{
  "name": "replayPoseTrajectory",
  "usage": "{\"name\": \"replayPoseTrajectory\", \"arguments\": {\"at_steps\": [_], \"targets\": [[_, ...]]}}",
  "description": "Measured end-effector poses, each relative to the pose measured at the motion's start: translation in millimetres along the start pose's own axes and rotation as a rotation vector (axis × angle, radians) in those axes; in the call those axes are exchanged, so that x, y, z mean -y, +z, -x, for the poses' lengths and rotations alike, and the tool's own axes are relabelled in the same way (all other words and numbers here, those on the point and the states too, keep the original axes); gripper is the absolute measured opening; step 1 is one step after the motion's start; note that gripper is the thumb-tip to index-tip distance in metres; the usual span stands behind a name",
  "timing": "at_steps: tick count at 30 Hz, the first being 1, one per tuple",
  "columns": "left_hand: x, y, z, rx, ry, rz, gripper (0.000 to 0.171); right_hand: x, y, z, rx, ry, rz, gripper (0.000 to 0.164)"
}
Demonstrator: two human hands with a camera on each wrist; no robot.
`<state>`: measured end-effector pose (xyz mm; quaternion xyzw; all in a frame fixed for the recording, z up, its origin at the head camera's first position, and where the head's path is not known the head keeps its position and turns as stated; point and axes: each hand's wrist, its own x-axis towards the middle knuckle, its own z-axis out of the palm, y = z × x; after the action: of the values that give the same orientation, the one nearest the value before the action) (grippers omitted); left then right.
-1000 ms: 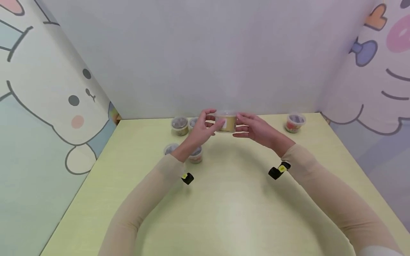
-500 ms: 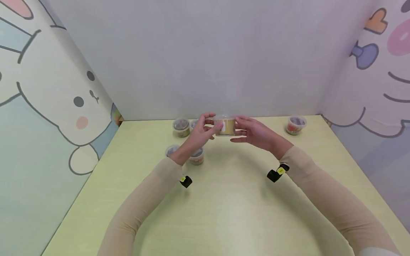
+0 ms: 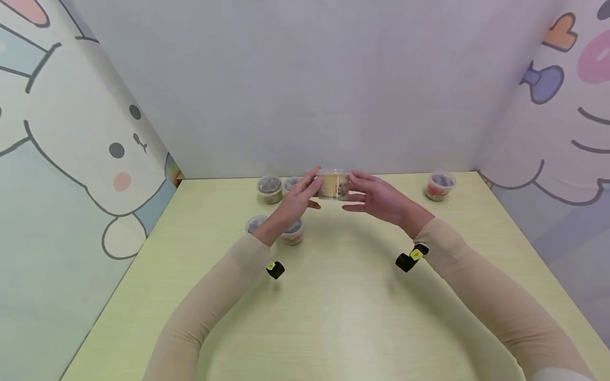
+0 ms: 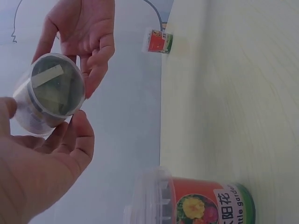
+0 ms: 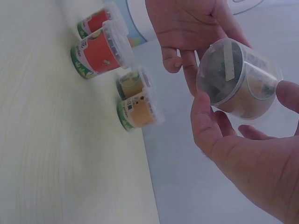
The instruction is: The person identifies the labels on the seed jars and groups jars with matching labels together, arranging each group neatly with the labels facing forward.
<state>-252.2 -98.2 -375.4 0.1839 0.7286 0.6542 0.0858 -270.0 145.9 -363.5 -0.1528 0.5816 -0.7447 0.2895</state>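
Note:
A clear plastic cup [image 3: 334, 185] with a yellowish label is held up above the far part of the table, between both hands. My left hand [image 3: 296, 200] grips its left side, thumb and fingers at the wall. From the right, my right hand [image 3: 383, 200] pinches the cup with thumb and forefinger, its lower fingers spread apart. The left wrist view shows the dark, round end of the cup [image 4: 56, 86] with a pale strip across it. In the right wrist view the same cup [image 5: 254, 88] leans between the two hands.
On the pale yellow table [image 3: 333, 307], several similar lidded cups stand at left, among them a tan-labelled cup [image 3: 269, 190] and a red-labelled cup [image 3: 293, 233]. My left arm partly covers this group. Another red cup [image 3: 440, 186] stands far right. A grey wall [image 3: 324, 90] rises behind.
The cup has turned in the hands: a white patch on its label has gone from view and a dark picture shows at right. The left thumb has shifted to the cup's left edge.

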Motion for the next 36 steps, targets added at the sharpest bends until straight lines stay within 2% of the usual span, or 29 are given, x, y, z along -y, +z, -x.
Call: {"name": "replayPoseTrajectory", "arguments": {"at_steps": [7, 17, 30, 36], "targets": [[1.4, -2.2, -1.4, 0.0, -0.03, -0.024, 0.072, 0.6, 4.7, 0.2, -0.002, 0.015, 0.02, 0.054], [3.0, -6.2, -0.3, 0.002, -0.045, -0.021, 0.067, -3.0, 4.1, -1.8, -0.051, 0.02, 0.06, 0.05], [4.9, -8.5, 2.3, 0.003, -0.047, -0.013, 0.066, -5.3, 2.6, -4.9, -0.073, 0.049, 0.063, 0.058], [4.1, -9.2, 2.6, 0.012, -0.056, -0.006, 0.069, -4.7, 3.8, -4.9, -0.08, 0.051, 0.066, 0.057]]}}
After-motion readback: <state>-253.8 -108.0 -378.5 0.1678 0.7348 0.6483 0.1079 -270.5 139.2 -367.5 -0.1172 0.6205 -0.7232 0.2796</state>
